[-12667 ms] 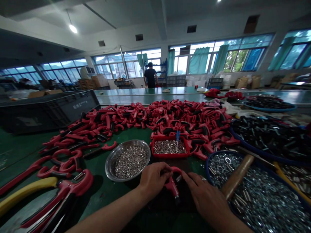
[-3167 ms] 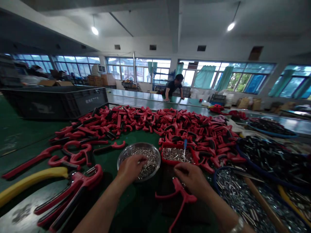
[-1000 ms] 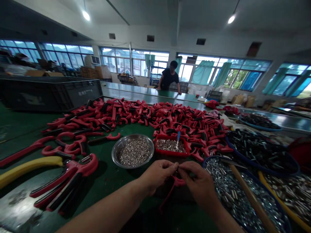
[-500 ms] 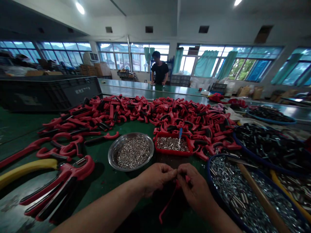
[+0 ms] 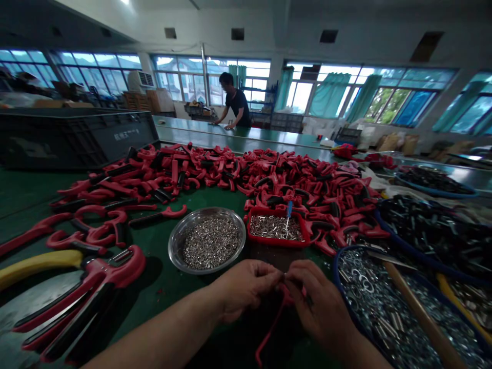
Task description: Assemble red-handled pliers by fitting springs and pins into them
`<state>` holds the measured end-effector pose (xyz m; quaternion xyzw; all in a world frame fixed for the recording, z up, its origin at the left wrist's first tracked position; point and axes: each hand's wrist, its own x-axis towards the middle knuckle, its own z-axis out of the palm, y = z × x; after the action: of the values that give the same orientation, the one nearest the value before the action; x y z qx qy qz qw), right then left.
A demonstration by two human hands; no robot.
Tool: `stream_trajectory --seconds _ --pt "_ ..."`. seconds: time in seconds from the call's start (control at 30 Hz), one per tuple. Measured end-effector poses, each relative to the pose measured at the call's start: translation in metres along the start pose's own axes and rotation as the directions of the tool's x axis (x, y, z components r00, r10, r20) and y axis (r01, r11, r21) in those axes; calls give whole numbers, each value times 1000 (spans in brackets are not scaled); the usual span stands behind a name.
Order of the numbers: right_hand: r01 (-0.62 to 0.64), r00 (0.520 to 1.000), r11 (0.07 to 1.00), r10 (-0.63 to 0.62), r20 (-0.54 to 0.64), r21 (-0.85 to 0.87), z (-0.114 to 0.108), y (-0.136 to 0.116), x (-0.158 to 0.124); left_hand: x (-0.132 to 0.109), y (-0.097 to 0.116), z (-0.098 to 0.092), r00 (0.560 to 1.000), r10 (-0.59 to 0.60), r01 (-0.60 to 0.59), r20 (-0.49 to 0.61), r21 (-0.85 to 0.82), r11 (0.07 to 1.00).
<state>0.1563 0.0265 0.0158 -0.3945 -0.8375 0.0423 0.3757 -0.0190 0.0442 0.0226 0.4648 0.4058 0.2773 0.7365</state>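
My left hand (image 5: 251,287) and my right hand (image 5: 321,300) meet fingertip to fingertip, both closed in a pinch. A small glint shows between the fingertips, too small to name. Under them is a red plastic plier handle (image 5: 273,328), its upper end partly hidden by my right fingers and its thin lower end pointing toward me. Just beyond the hands stand a round metal bowl (image 5: 175,251) of small metal pins and a red tray (image 5: 265,242) of longer pins. A blue-handled tool (image 5: 289,209) stands upright in the tray.
Red-and-black handles (image 5: 215,166) lie heaped across the green table. At right, a blue basin (image 5: 338,269) holds metal parts and a wooden-handled hammer (image 5: 418,307). A dark crate (image 5: 126,134) stands at back left; a person (image 5: 237,105) leans over the far table.
My hands stay together in nearly the same pose, the right fingers shifted slightly. The view has tilted a little. The person at the far table has moved left and bent forward.
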Motion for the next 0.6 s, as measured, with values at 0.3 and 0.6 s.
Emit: stream_trajectory --seconds 0.3,0.6 --pt "-173 972 981 184 144 -82 13 12 -16 1 -7 -18 923 330 -163 -196 576 801" --pt "-86 990 964 112 89 -251 21 6 -21 -3 -14 -17 907 379 -188 -186 625 758"
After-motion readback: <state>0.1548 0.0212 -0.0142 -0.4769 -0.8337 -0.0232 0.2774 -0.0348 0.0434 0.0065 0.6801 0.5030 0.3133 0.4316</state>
